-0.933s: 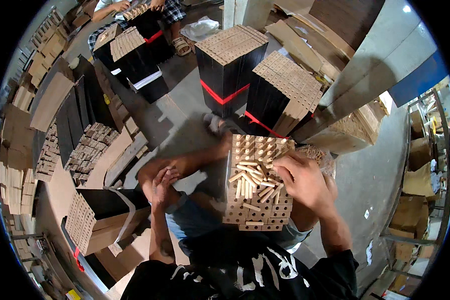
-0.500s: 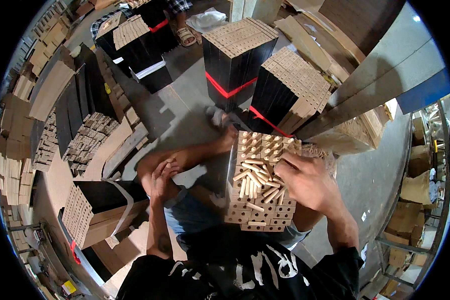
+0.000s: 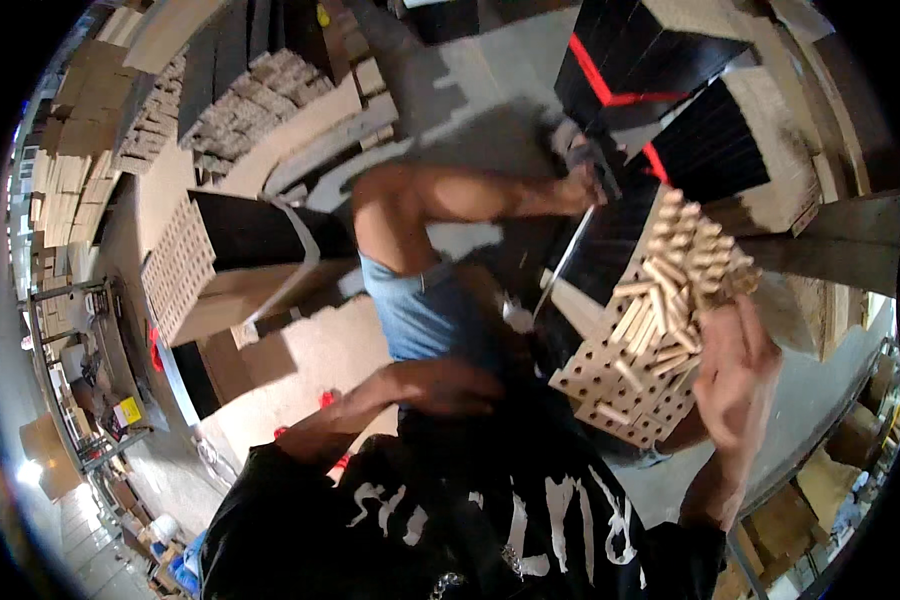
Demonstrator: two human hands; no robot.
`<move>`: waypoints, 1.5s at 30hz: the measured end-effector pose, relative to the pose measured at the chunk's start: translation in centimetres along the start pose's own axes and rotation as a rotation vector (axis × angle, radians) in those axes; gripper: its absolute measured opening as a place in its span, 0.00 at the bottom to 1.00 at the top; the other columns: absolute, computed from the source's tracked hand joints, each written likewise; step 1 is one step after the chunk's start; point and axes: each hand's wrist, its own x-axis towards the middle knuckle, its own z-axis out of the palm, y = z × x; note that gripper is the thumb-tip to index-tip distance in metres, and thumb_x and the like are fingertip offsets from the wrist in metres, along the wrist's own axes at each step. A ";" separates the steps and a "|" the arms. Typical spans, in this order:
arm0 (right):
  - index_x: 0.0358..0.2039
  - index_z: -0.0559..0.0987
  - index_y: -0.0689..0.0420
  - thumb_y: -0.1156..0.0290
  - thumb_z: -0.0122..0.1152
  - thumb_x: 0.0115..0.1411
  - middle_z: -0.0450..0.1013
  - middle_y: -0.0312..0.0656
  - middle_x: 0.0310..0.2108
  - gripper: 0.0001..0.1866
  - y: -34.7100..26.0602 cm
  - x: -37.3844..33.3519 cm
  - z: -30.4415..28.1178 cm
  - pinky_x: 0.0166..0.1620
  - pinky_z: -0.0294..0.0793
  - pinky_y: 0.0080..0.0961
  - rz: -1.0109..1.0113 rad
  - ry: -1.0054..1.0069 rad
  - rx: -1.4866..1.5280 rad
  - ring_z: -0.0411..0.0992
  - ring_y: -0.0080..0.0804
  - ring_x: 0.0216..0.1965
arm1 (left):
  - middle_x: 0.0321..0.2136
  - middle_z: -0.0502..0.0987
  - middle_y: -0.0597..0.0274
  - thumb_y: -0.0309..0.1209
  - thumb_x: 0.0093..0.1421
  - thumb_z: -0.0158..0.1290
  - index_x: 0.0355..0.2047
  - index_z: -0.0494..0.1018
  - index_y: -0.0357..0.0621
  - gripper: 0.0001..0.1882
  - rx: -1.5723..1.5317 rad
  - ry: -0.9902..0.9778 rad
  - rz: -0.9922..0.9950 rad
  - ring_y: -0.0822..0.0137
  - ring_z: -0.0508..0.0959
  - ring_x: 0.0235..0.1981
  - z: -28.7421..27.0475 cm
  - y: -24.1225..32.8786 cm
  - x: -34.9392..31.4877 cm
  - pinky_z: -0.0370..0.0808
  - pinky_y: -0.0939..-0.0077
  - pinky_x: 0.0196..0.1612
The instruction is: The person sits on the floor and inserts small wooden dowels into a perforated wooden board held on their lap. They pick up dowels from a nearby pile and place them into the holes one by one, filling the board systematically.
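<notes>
A bundle of drilled boards [image 3: 572, 380] stands tilted at my lap's right, its hole-filled end facing up. Several wooden dowels [image 3: 660, 300] lie loose in a heap on that end. Farther along, more dowels [image 3: 685, 228] stand upright in rows in the holes. At the right edge of the heap is my right hand [image 3: 738, 365], its fingers curled together; the fingertips are partly hidden and what they pinch cannot be made out. My left hand [image 3: 455, 388] is smeared by motion over my lap, near the denim shorts, away from the boards.
A strapped bundle of drilled boards [image 3: 185, 265] lies on its side at left. Beyond it are stacked black boards [image 3: 255, 100]. Black bundles with red straps [image 3: 630, 60] stand at far right. Cardboard [image 3: 300, 360] covers the floor at left; shelving [image 3: 70, 290] lines the edge.
My view has turned, so the scene sits tilted and shifted. My left hand has left my knee and moved in over my lap. The right hand stays beside the dowels.
</notes>
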 end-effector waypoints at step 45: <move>0.36 0.75 0.64 0.72 0.62 0.48 0.73 0.47 0.36 0.15 1.4 0.2 0.6 0.36 0.79 0.32 -0.055 -0.152 -0.145 0.78 0.41 0.37 | 0.27 0.79 0.63 0.37 0.69 0.56 0.43 0.79 0.33 0.16 -0.196 1.006 0.028 0.76 0.71 0.25 -11.2 12.6 9.9 0.69 0.82 0.31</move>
